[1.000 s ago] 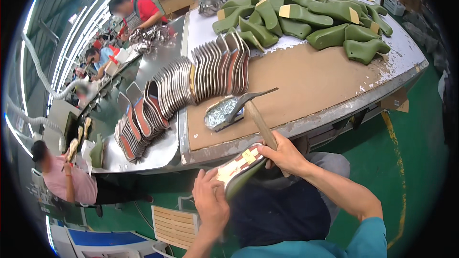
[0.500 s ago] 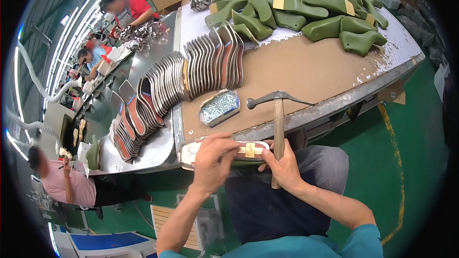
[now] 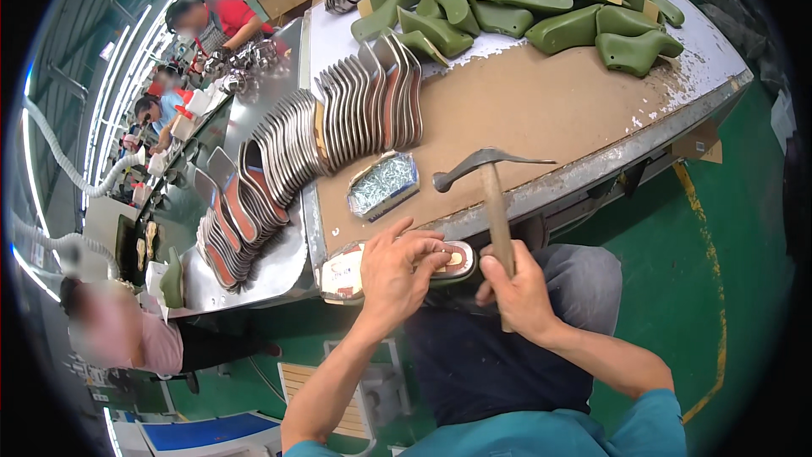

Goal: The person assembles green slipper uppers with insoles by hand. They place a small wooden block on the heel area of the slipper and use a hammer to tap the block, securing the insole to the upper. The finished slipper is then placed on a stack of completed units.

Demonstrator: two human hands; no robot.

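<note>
A green shoe last lies at the table's near edge with a white and brown insole (image 3: 342, 272) on top. Above the insole's right part is my left hand (image 3: 396, 275), its thumb and fingertips pinched together close to the surface. Whatever sits in that pinch is too small to make out. My right hand (image 3: 520, 289) is closed around the wooden handle of a hammer (image 3: 493, 203), just right of the last. The hammer's dark metal head is up, over the table's edge. Beyond my left hand stands an open box of small nails (image 3: 385, 186).
Curved metal-edged insole pieces (image 3: 292, 144) stand in a long row on the left. Green shoe lasts (image 3: 550, 0) are heaped at the back. A metal side table (image 3: 283, 267) adjoins on the left. Several people work there, one in a pink shirt (image 3: 161, 343).
My right hand has come off the last's right end, still holding the hammer. My left fingertips have moved right along the insole, covering part of the yellow strip.
</note>
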